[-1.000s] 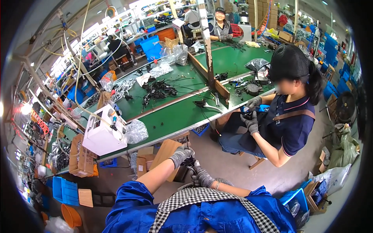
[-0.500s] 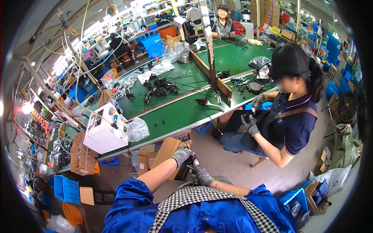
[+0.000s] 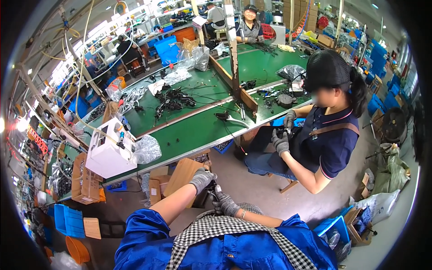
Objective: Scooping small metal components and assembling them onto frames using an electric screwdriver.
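Note:
My left hand (image 3: 203, 179), in a grey glove, is closed on a small black part (image 3: 211, 184) in front of my body. Close below it, my right hand (image 3: 226, 204), gloved the same way, has its fingers closed at the lower end of that part. A small whitish piece (image 3: 218, 188) shows between the two hands. The part's exact kind is too small to make out, and fingers hide much of it. Just beyond my left hand stands a brown wooden board (image 3: 182, 176), beside an opened cardboard box (image 3: 155, 189).
A long green-topped workbench (image 3: 189, 130) crosses ahead, bearing a heap of black cabled parts (image 3: 173, 102), a black-and-silver lever (image 3: 230, 119) and a white box-shaped machine (image 3: 110, 150). To the right a seated co-worker (image 3: 335, 135) handles a black part. Blue bins (image 3: 68, 220) stand at lower left.
The whole view has shifted slightly, so the bench and co-worker sit further left. My hands stay together on the black part, with little change in grip.

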The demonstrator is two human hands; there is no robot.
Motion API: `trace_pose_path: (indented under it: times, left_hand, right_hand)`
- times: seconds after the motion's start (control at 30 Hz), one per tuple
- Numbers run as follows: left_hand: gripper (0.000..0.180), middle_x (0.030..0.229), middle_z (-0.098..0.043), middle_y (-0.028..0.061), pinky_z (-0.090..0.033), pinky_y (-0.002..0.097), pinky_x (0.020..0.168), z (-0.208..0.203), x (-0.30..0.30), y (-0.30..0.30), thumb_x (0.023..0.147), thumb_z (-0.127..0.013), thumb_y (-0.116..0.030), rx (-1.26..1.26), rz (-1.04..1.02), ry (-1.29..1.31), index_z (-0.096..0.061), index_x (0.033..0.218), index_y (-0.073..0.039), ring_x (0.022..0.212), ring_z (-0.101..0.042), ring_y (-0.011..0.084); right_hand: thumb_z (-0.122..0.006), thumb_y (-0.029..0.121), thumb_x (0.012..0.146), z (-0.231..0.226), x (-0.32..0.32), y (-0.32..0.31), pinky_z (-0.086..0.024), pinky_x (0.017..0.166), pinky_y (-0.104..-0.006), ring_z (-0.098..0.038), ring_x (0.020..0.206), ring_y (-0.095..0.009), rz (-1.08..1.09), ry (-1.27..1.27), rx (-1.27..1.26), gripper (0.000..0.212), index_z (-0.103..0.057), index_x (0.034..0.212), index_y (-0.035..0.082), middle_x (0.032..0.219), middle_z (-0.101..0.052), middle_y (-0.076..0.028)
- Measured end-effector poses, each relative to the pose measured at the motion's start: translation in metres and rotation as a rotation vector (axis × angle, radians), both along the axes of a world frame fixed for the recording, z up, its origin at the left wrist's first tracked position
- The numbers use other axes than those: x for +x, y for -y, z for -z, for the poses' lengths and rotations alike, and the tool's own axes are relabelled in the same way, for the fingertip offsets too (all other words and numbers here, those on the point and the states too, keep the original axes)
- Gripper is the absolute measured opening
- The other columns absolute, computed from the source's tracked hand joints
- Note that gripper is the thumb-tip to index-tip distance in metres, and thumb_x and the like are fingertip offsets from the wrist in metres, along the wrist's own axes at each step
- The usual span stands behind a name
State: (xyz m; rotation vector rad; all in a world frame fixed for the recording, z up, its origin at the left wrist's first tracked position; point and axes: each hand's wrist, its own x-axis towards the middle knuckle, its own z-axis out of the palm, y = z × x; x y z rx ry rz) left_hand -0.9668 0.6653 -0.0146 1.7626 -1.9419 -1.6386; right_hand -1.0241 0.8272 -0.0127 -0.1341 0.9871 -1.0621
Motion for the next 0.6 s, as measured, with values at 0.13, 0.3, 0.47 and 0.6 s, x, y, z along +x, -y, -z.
trace_pose_path:
  times: [0.13,0.3,0.47,0.6]
  left_hand:
    - [0.033,0.08,-0.064,0.0121,-0.051,0.0341,0.064,-0.018,-0.009,-0.008,0.071,-0.072,-0.017,-0.062,0.087,0.029,-0.055,0.093,0.0,0.07,-0.063,0.0218]
    - [0.036,0.084,-0.063,0.0131,-0.051,0.0342,0.066,-0.026,-0.009,-0.011,0.072,-0.072,-0.016,-0.007,0.083,0.063,-0.053,0.097,0.001,0.074,-0.064,0.0217]
    - [0.036,0.082,-0.064,0.0124,-0.051,0.0342,0.064,-0.015,-0.009,-0.011,0.072,-0.073,-0.015,0.005,0.016,0.055,-0.053,0.097,0.001,0.072,-0.063,0.0215]
    - [0.038,0.078,-0.064,0.0123,-0.049,0.0334,0.064,-0.003,-0.002,-0.01,0.069,-0.073,-0.024,0.022,-0.015,-0.058,-0.057,0.093,0.002,0.069,-0.062,0.0213]
  right_hand:
    - [-0.035,0.066,0.087,-0.002,-0.007,-0.004,-0.022,0.035,-0.0237,-0.024,0.036,-0.008,-0.005,0.063,-0.036,0.053,-0.051,0.077,0.016,0.048,-0.032,0.007]
    - [-0.036,0.066,0.087,0.004,-0.005,-0.004,-0.022,0.035,-0.0236,-0.024,0.037,-0.008,-0.001,0.08,-0.067,0.054,-0.051,0.077,0.016,0.049,-0.033,0.006]
    - [-0.034,0.066,0.087,0.003,-0.003,-0.004,-0.02,0.037,-0.0242,-0.022,0.038,-0.008,0.022,0.021,-0.056,0.054,-0.051,0.08,0.016,0.048,-0.029,0.007]
    - [-0.036,0.067,0.086,0.003,-0.002,-0.003,-0.021,0.036,-0.0246,-0.023,0.037,-0.008,0.04,-0.009,-0.042,0.054,-0.051,0.078,0.016,0.048,-0.03,0.007]
